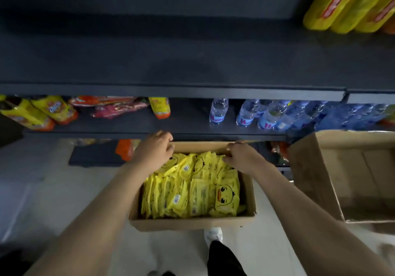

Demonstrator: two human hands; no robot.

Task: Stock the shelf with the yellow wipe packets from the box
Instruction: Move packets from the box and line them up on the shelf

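A pale floor point(64, 190) is seen below dark shelving. Snack bags point(53, 109) and water bottles point(245, 115) are ranged on the lower shelf point(181, 124). A cardboard box point(192, 223), set on the floor beside the shelving, is packed with yellow wipe packets point(192, 194). A larger box point(310, 179) stands just to its right. The left hand point(155, 148) and right hand point(242, 156) are held apart at the far packets, fingers curled; whether any packet is gripped cannot be told.

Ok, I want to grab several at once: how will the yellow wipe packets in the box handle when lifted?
Probably floppy: the yellow wipe packets lie bent and leaning on each other in the box. Their glossy film may slip in a bunch. Likely light, being thin.
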